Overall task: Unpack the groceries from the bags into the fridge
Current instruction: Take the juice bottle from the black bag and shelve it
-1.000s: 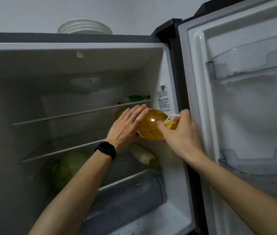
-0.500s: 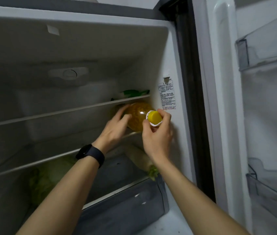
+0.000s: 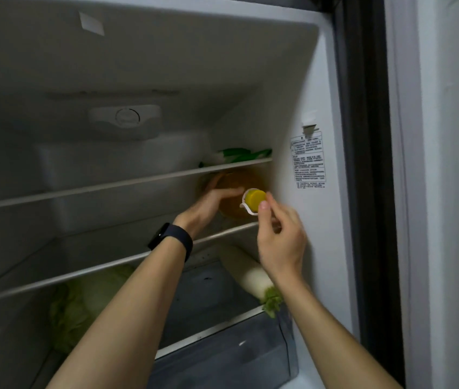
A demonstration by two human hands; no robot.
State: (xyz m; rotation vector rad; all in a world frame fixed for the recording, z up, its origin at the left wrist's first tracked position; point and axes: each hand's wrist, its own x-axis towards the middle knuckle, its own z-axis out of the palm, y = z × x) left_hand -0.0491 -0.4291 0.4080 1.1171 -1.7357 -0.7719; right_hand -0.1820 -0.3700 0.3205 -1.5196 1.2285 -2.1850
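- Two hands are at work in the head view, both on one bottle (image 3: 236,192) of yellow oil lying on its side on the middle shelf (image 3: 138,255) of the fridge (image 3: 307,108).
- The left hand (image 3: 208,204) is curled round the bottle's left side, fingers spread over the round part.
- The right hand (image 3: 280,242) is loosely open, with only the thumb tip touching the yellow cap (image 3: 255,200); it is not gripping.
- To do this step well, I think the bottle should be pushed slowly back, away from both hands, until it sits flat and cannot roll off the front edge.
- Let go with the left hand last.
- Above the hands, the top shelf (image 3: 110,186) holds a green and white packet (image 3: 239,155).
- Below the right hand lies a long white radish (image 3: 248,273).
- Below the left arm sits a pale green cabbage (image 3: 82,304).
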